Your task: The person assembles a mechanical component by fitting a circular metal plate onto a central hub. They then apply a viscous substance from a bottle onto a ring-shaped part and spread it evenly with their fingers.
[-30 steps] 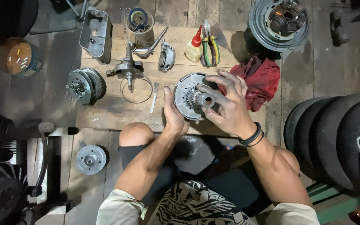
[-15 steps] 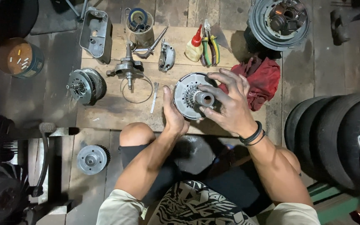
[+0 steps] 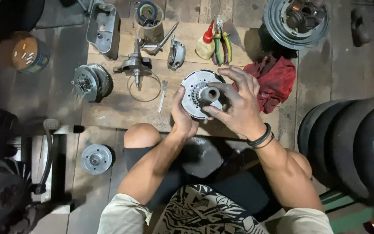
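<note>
Head view, left hand [image 3: 182, 117]: clasped on the near-left rim of the round metal disc [image 3: 193, 97].
Right hand [image 3: 239, 108]: fingers wrapped on the short metal tube [image 3: 209, 93] at the disc's centre, probably seated in its hub.
Disc: on the wooden board [image 3: 117, 108], just beside the red rag [image 3: 278, 80].
Behind: pliers [image 3: 221, 43], oil bottle [image 3: 205, 43].

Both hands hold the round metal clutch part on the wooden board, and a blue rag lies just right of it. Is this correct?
Not quite: in the head view the rag is red, not blue. Otherwise yes: the left hand and right hand hold the round metal clutch part on the wooden board.
</note>
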